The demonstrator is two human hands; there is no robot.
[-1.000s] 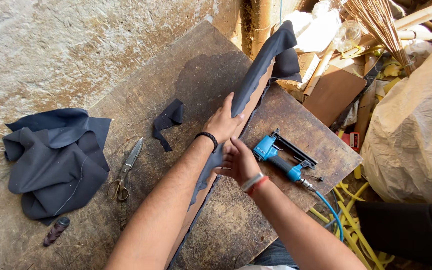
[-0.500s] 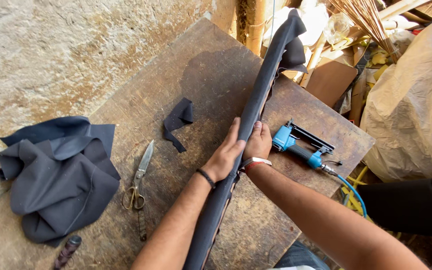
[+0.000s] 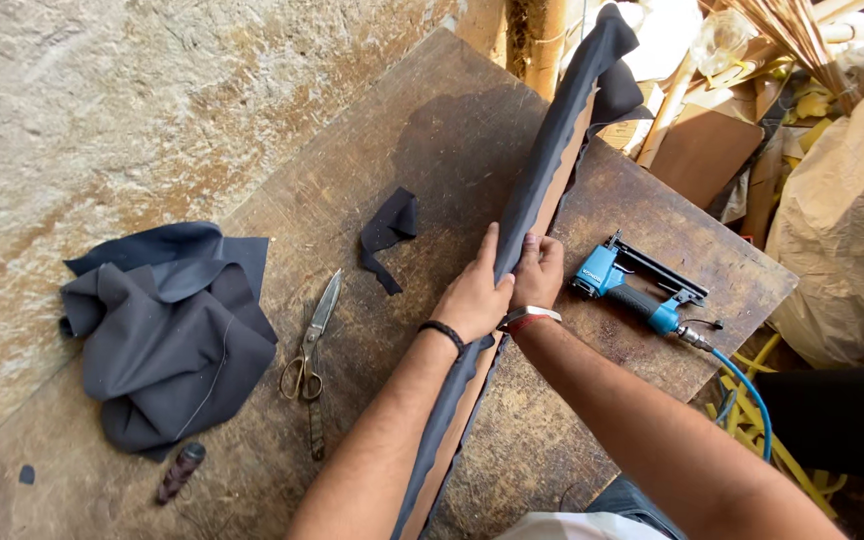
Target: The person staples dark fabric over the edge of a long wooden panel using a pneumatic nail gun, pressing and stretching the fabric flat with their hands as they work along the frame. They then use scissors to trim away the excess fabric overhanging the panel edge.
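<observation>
- Since the picture from half a second ago, both hands sit a bit higher on the long board [image 3: 542,190], and the board looks a little more upright; a second ago it leaned lower and the hands were more spread out.
- Left hand [image 3: 474,295] is wrapped around the board from the left side, fingers closed on the dark cloth [image 3: 552,140] that covers it.
- Right hand [image 3: 537,272] grips the same spot from the right, thumb on top. The two hands are touching each other.
- It looks like much of the covering work is done: dark cloth runs along the whole board, from near the person's body up to the far end.
- Some looks left to do: a bare tan strip still shows along the right edge, the cloth edge there is wavy, and loose cloth hangs off the top end.
- Long way of the board runs from the bottom middle of the view up to the top right. Its far end points away from the person, toward the messy pile past the surface [image 3: 432,110].
- A blue staple gun [image 3: 632,285] with a blue hose lies on the surface just right of the hands, not touched.
- Scissors [image 3: 312,340] lie to the left, near a small cloth scrap [image 3: 387,235].
- A big heap of dark cloth [image 3: 167,335] sits well apart at the left edge.
</observation>
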